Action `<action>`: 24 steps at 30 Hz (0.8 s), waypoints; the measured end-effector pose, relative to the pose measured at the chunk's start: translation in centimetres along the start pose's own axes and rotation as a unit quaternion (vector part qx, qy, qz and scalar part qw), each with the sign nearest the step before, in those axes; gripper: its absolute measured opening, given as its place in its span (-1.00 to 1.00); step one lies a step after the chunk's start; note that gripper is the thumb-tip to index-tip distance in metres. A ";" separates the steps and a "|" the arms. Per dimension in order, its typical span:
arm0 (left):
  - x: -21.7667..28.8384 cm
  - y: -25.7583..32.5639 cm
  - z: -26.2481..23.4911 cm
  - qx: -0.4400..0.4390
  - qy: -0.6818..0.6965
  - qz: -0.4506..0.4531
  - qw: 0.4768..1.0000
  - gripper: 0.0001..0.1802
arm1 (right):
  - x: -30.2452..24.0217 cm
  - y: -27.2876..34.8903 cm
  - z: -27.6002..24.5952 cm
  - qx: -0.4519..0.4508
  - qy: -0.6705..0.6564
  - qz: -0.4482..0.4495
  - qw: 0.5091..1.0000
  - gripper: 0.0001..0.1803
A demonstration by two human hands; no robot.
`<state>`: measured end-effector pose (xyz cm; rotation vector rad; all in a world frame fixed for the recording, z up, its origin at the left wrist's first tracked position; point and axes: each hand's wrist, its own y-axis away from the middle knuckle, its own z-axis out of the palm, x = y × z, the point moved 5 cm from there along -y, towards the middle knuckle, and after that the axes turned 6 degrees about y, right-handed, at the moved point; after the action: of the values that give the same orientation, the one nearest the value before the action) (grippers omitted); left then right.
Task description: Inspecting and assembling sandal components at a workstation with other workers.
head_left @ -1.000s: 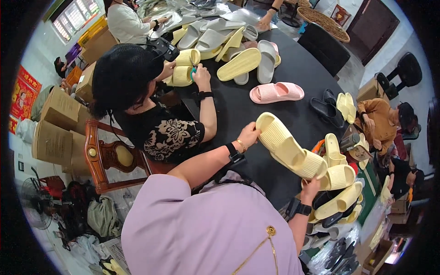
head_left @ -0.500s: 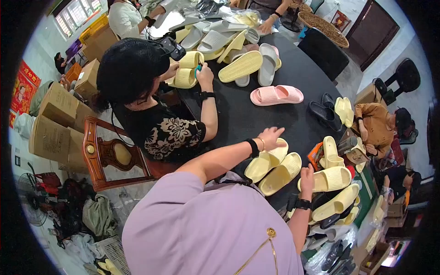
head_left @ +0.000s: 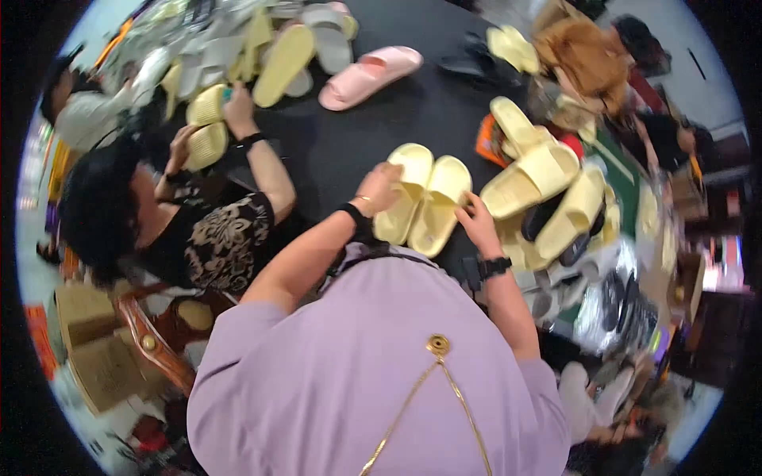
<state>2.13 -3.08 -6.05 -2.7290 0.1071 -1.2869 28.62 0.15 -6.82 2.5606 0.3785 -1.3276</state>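
Bare black table (head_left: 349, 143) ahead; yellow slipper pile (head_left: 548, 198) crowding right.

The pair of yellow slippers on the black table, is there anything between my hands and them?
Nothing visible. The left hand rests on the left yellow slipper, and the right hand touches the right yellow slipper at its edge.

A pink slipper (head_left: 369, 75) lies near the far edge of the black surface (head_left: 349, 143). Grey and pale-yellow slippers (head_left: 278, 44) are heaped at its far left corner. At the left edge a co-worker in a black patterned top (head_left: 214, 238) holds yellow slippers (head_left: 198, 127). More yellow slippers (head_left: 548, 190) pile up along the right edge, beside a brown bag (head_left: 587, 55). Cardboard boxes (head_left: 95, 357) stand on the floor at lower left.
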 end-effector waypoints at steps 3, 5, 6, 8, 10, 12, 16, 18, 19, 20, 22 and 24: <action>-1.1 1.0 -0.1 0.017 0.008 -0.033 0.999 -0.35 | 2.1 1.3 -0.4 0.063 -0.030 0.066 0.995 -0.65; -0.9 1.3 -0.3 0.011 0.011 -0.067 0.998 -0.32 | 2.9 2.9 -1.4 0.094 -0.014 0.126 0.987 -0.75; -1.0 1.3 -0.2 -0.001 0.011 -0.071 0.997 -0.30 | 3.5 3.6 -1.8 0.109 0.000 0.130 0.985 -0.80; -1.0 1.4 0.0 -0.018 0.013 -0.076 0.997 -0.29 | 5.2 5.1 -2.9 0.138 0.039 0.149 0.978 -0.82; -1.1 1.6 0.3 -0.033 -0.004 -0.092 0.995 -0.21 | 6.5 6.4 -4.3 0.176 0.111 0.170 0.963 -0.81; -0.9 1.7 0.5 -0.033 -0.004 -0.091 0.995 -0.21 | 7.5 7.4 -5.4 0.195 0.146 0.187 0.952 -0.79; -0.6 1.8 0.7 -0.036 0.007 -0.099 0.994 -0.24 | 7.7 7.9 -6.2 0.199 0.206 0.197 0.938 -0.75; -0.6 1.8 0.8 -0.042 0.009 -0.104 0.994 -0.24 | 8.2 7.5 -5.8 0.202 0.224 0.173 0.938 -0.74; -0.5 1.8 0.9 -0.045 0.007 -0.095 0.994 -0.24 | 8.6 7.2 -5.4 0.193 0.230 0.184 0.936 -0.74; -0.6 1.9 1.0 -0.048 0.006 -0.086 0.995 -0.24 | 8.9 6.9 -5.1 0.184 0.236 0.194 0.934 -0.73; -0.8 1.9 1.2 -0.044 0.006 -0.080 0.996 -0.24 | 9.4 6.1 -4.8 0.189 0.242 0.205 0.929 -0.72; -0.9 2.0 1.3 -0.039 0.008 -0.075 0.996 -0.24 | 10.0 5.7 -4.7 0.192 0.249 0.214 0.925 -0.71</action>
<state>2.52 -4.83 -7.88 -2.8416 -0.0484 -1.3694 39.60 -2.51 -11.92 3.0444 -0.3950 -0.6300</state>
